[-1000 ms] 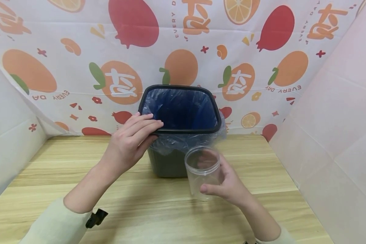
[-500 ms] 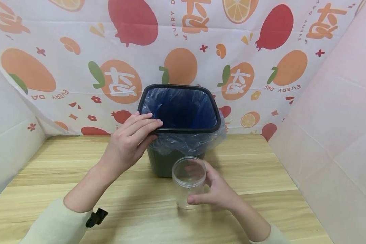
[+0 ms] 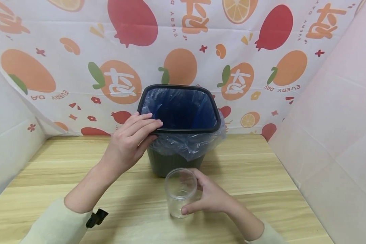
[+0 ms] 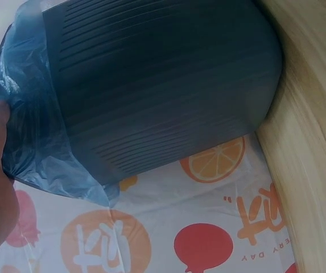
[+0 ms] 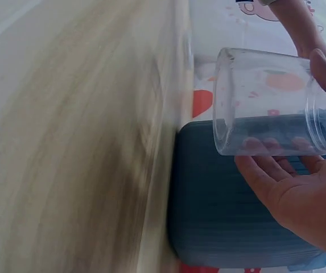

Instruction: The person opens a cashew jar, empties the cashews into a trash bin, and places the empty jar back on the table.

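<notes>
A dark trash can (image 3: 170,163) stands upright at the back of the table, lined with a translucent bluish bag (image 3: 190,145) folded over its black rim. My left hand (image 3: 126,140) grips the rim at its near left corner, fingers over the top and thumb below. In the left wrist view the thumb (image 4: 0,111) presses on the bag. My right hand (image 3: 208,195) holds a clear, lidless plastic jar (image 3: 178,203) in front of the can, mouth up. Nothing shows inside it. In the right wrist view, fingers and thumb wrap the jar (image 5: 265,102), its base close over the table.
The light wooden table (image 3: 79,156) extends to both sides of the can. Behind it hangs a white cloth (image 3: 158,54) printed with fruit. Pale cloth panels (image 3: 329,118) border the table's sides. A black clip (image 3: 96,218) sits at the left sleeve.
My right hand has brought the jar down and leftward, away from the can toward the front of the table. The left hand stays on the rim.
</notes>
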### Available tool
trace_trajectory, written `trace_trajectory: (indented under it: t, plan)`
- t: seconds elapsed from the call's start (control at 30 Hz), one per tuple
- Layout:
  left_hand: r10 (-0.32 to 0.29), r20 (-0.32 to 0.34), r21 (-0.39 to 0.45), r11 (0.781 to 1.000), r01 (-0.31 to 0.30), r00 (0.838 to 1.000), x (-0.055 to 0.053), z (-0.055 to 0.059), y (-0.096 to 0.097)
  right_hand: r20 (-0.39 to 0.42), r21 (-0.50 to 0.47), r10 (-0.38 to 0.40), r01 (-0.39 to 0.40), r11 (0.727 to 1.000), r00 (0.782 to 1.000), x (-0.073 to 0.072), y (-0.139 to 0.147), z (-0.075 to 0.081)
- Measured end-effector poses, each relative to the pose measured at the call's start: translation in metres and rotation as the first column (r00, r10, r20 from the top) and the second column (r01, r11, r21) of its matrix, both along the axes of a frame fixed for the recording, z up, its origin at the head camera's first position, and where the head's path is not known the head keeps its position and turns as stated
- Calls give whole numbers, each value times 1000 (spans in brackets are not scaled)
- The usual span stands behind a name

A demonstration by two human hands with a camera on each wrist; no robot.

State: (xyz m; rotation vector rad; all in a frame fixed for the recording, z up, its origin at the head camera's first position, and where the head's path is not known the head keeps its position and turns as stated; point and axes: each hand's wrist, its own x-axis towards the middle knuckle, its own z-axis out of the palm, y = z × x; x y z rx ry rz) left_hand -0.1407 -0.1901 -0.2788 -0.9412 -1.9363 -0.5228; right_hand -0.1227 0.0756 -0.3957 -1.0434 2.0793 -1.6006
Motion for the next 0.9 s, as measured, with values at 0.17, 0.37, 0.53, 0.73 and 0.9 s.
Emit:
trace_trajectory:
  t: [0.17,0.37,0.53,0.73,0.9]
  plan:
    - [-5,3,10,1000,5,1000,0,0,0,-22,3,-9,9,1000,1000,0,-2,-4]
    - [-5,-3,17,1000,5,1000,0,-1,0,-32,5,0,1,1000,999,0,-4,-9]
    - [2,-5,7,1000,-2,1000,0,-2,0,-48,27,0,1,1000,999,0,-4,-12]
    - [4,-8,-6,1000,-4,1000,-2,-3,-1,-57,73,13,-9,997,998,2,-4,-15]
    - [-7,8,-32,999,7,1000,-4,-5,-3,-80,144,43,-31,989,996,2,-2,-18]
